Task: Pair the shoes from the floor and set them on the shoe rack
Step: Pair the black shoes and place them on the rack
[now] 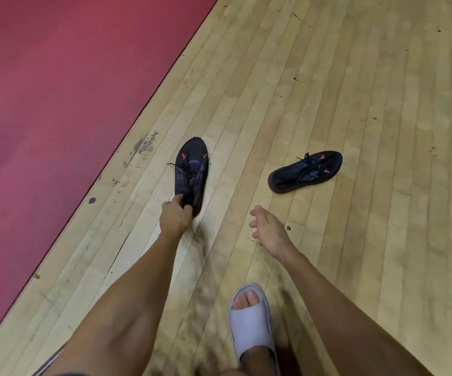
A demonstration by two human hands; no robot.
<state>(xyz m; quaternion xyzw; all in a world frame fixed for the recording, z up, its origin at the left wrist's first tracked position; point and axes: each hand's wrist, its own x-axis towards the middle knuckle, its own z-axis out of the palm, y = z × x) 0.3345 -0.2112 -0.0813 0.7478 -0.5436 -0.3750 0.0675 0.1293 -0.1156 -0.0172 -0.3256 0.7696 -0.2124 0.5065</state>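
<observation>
Two matching dark blue sneakers with orange marks show in the head view. My left hand (174, 217) grips the heel of the first sneaker (191, 170), whose toe points away from me. The second sneaker (305, 171) lies on the wooden floor to the right, its toe pointing right, laces loose. My right hand (267, 229) hangs empty with fingers spread, below and left of that second sneaker, not touching it. No shoe rack is in view.
The floor is worn light wooden planks (355, 104). A red mat (56, 90) covers the left side, its edge running diagonally. My foot in a white slide sandal (252, 327) stands at the bottom centre.
</observation>
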